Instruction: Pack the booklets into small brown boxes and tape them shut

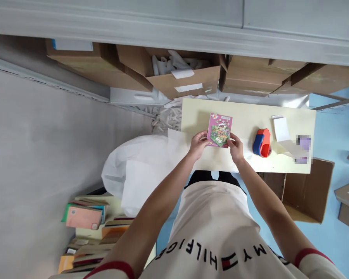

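A small pink-purple book (220,130) with a colourful garden picture on its cover is held over the cream table (247,112). My left hand (199,145) grips its lower left edge, thumb on the cover. At the lower right corner my right hand (235,147) pinches it the same way. Right of my right hand stands a red and blue tape dispenser (261,142). Farther right lies a stack of white paper slips (280,128). A white sheet (176,146) overlaps the table's left end.
Cardboard boxes (183,83) line the shelf behind the table, one with white rolled material inside. White wrapping (135,166) bulges at the left. Stacked books (84,217) sit lower left. An open carton (308,190) stands below the table's right end.
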### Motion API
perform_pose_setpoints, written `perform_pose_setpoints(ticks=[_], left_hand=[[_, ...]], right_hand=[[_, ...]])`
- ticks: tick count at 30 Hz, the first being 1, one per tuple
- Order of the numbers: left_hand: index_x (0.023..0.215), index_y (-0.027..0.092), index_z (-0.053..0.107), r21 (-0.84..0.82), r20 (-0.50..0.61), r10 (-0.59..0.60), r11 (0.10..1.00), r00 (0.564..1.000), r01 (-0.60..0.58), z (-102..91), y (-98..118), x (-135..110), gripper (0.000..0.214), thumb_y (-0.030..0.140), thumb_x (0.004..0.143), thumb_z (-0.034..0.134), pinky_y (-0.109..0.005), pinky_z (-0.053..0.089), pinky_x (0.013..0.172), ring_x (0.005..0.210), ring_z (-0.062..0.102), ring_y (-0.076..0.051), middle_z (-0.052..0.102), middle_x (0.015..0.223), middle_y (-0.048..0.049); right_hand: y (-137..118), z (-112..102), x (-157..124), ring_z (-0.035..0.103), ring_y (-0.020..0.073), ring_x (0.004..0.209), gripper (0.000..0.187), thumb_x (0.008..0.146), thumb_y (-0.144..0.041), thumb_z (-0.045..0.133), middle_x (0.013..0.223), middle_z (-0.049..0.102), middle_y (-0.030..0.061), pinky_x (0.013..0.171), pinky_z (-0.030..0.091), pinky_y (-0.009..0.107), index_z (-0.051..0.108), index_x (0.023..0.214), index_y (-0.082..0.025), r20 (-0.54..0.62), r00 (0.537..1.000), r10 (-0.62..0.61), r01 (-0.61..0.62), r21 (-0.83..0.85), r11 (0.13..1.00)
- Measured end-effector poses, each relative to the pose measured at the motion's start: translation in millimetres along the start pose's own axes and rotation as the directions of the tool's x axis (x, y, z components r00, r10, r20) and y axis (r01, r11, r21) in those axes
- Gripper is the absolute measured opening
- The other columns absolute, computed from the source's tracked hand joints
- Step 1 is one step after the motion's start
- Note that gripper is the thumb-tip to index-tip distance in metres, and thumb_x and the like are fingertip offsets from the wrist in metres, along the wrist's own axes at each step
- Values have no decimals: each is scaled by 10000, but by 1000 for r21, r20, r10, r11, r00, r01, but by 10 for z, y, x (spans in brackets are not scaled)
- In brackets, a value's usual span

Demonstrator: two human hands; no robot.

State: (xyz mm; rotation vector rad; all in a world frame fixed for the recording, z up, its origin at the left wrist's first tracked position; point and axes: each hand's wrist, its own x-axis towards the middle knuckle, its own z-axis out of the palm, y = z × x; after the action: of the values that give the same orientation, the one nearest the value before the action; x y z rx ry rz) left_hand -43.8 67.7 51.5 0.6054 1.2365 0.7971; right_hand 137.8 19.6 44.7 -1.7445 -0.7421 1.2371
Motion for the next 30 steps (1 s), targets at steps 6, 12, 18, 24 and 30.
perform_pose_setpoints(ticks=[6,12,18,24,30], left_hand=[[1103,175,620,66,62,-71,996,996,67,452,-510,-557,432,195,679,701,-346,573,804,976,664,-203,679,1109,-78],[1124,147,634,523,-4,69,851,998,-57,797,-1006,-753,381,92,748,602,-372,563,849,923,671,-186,696,1101,-104],[1174,167,641,699,24,121,707,992,-104,974,-1131,-701,456,74,730,593,-417,500,965,1018,631,-231,659,1131,-92],[1380,162,482,878,119,167,442,979,-183,1019,-1104,-806,636,119,756,596,-494,329,1120,1306,414,-329,522,1327,-163],[1442,193,390,949,300,31,86,953,-302,1005,-988,-870,615,159,838,501,-442,430,1009,1279,438,-323,403,1422,-164]], right_hand=[[378,-658,-484,652,196,859,510,767,-485,612,1089,660,104,694,576,365,533,1190,-211,33,999,23,-25,59,998],[773,-1080,-610,677,190,704,489,679,-394,668,883,710,61,636,569,352,556,1111,-193,4,992,124,-123,-53,991],[898,-1169,-417,677,191,723,406,721,-267,600,867,700,40,691,575,365,579,1121,-202,5,1000,28,-25,-320,947],[1010,-1215,-520,610,291,1048,465,730,-282,621,1179,575,163,931,507,481,590,1178,-160,-25,993,-111,89,-448,889],[1117,-1212,-678,377,372,1345,805,697,-373,676,1413,407,237,1061,381,565,367,1394,-115,-144,970,-194,85,-548,832]])
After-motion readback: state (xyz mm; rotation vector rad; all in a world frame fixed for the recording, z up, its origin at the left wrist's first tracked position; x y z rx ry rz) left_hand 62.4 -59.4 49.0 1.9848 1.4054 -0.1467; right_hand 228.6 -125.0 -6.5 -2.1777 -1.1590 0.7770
